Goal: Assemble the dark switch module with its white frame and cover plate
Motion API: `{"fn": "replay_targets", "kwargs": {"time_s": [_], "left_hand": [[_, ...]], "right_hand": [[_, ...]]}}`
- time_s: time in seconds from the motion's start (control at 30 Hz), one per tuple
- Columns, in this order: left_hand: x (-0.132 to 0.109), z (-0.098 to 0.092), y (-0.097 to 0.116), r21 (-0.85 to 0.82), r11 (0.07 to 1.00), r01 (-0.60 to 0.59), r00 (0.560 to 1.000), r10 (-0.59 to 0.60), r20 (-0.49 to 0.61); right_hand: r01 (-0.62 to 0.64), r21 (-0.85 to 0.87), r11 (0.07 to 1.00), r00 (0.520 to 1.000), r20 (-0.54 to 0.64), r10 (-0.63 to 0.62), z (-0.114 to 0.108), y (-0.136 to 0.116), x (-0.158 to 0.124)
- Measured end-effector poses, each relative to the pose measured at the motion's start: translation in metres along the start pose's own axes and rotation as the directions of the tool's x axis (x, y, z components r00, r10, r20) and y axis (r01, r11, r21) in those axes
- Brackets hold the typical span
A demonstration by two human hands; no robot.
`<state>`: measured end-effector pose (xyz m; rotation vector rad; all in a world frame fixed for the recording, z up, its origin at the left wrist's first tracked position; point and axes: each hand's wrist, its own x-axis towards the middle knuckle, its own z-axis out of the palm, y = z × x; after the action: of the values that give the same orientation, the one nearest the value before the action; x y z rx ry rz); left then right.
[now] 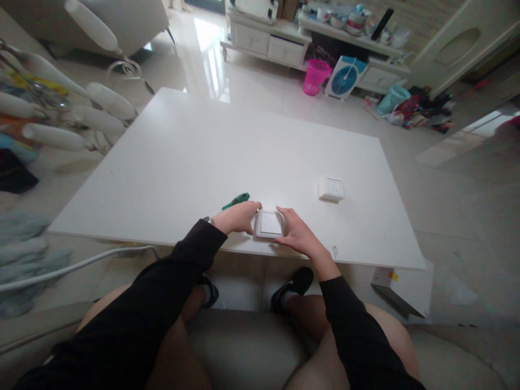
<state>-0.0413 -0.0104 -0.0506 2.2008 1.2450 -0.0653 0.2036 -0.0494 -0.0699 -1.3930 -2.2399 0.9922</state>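
A white wall switch (270,223) with a square rocker face lies near the front edge of the white table (227,146). From its left side my left hand (239,216) grips it, thumb and fingers at the edge. My right hand (298,233) clasps the opposite side, with the thumb low and the fingertips at the upper corner. Just beyond my left hand rests a green-handled tool (236,201); its lower end is hidden behind that hand. A white socket box (331,188) with a slotted front sits farther right, apart from both hands.
Pale lamp-like shades on curled metal arms (97,116) hang at the left. Across the floor stand a pink basket (316,77), a blue-and-white fan (345,78) and a cluttered white cabinet (268,46). A white cable (81,273) runs below the table's left front edge.
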Motion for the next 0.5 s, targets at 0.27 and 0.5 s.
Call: {"fn": "replay_targets", "kwargs": {"time_s": [0.27, 0.5], "left_hand": [[0.000, -0.004, 0.002, -0.212, 0.977, 0.004, 0.985, -0.040, -0.166], [0.002, -0.006, 0.000, -0.364, 0.931, -0.033, 0.983, -0.036, -0.182]], "right_hand": [[0.022, -0.138, 0.990, 0.996, -0.085, -0.034, 0.005, -0.003, 0.001], [0.104, -0.163, 0.981, 0.979, -0.159, -0.131, 0.011, 0.000, 0.001]]}}
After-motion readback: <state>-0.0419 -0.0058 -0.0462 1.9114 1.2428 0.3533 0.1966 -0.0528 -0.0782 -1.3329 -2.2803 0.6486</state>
